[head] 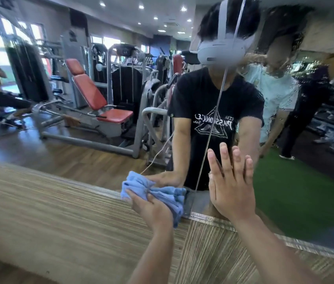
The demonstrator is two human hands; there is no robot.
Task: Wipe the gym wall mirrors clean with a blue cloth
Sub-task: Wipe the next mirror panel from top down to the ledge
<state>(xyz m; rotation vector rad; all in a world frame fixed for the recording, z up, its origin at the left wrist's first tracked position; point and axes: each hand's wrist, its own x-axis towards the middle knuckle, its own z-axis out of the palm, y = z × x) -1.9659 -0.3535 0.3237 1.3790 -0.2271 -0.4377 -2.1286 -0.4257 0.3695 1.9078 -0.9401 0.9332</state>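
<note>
The left hand (151, 209) grips a bunched blue cloth (171, 196), which spills out past the curled fingers to the right. The cloth is pressed to the bottom edge of the wall mirror (305, 191), near the panel seam (213, 119). The right hand (231, 189) lies flat on the glass, fingers straight, holding nothing. Firm, overlapping strokes along that edge would probably clean best.

The cloth (157, 193) is showing pale blue. The wall panel (59, 212) under the mirror (38, 140) is running in fine brown and beige stripes. In the mirror, a bench (92, 93) is showing red pads on a grey frame, the floor strip (297, 191) is glowing green, and a black T-shirt (203, 103) is carrying a white triangle print
</note>
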